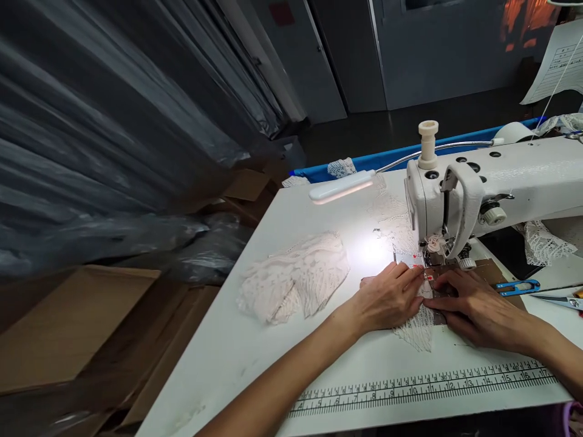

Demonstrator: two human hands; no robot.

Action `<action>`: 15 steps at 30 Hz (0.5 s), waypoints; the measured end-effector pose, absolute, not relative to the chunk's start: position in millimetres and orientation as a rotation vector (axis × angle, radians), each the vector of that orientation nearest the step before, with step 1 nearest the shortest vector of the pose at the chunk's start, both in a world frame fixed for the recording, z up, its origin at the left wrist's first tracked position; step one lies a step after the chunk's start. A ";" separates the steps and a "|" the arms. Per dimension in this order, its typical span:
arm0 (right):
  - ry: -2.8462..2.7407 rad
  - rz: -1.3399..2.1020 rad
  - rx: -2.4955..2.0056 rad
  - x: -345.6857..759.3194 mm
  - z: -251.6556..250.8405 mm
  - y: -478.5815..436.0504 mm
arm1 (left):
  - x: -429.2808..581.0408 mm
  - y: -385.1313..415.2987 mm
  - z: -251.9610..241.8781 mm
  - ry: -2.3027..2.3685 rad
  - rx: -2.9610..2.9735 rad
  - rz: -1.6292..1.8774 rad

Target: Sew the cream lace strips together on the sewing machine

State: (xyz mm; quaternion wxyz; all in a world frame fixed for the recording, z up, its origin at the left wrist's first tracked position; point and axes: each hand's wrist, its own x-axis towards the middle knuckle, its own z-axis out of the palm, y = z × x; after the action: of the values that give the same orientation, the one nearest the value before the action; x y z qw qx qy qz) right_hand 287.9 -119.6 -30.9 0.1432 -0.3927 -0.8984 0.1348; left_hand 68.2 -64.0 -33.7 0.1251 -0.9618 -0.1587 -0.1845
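A narrow strip of cream lace (423, 331) runs under the needle area of a white sewing machine (523, 173), its fringed end hanging toward me. On the left side of the strip lies my left hand (392, 297), fingers bent and pressed together on the lace. My right hand (478, 306) is on the other side, thumb and forefinger closed at the strip's edge, near the left fingertips. Small red marks show on the plate by the presser foot. More lace (394, 212) spreads behind the needle. Part of the strip is hidden under my fingers.
A crumpled lace pile (300, 273) lies left on the white table (218, 358). A lit lamp (341, 187) hangs over it. Blue thread snips (518, 287) and scissors (558, 300) lie at right. A printed ruler (423, 388) follows the front edge. Cardboard boxes (68, 328) stand left.
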 end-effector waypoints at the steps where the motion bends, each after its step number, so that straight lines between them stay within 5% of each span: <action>1: -2.592 0.378 -1.128 288.0 -31.3 -119.5 | 67.3 -65.4 -34.9 -0.485 -2.802 -0.534; 15: -2.509 0.097 -1.092 285.2 -43.1 -111.7 | 69.6 -61.5 -34.2 -0.790 -2.834 -0.444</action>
State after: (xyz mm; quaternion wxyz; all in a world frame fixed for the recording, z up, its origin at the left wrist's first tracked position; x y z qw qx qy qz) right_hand 285.2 -111.7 -43.1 0.2002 -0.3907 -0.8978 0.0346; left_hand 69.6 -61.5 -34.2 0.0831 -0.9492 -0.2646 -0.1488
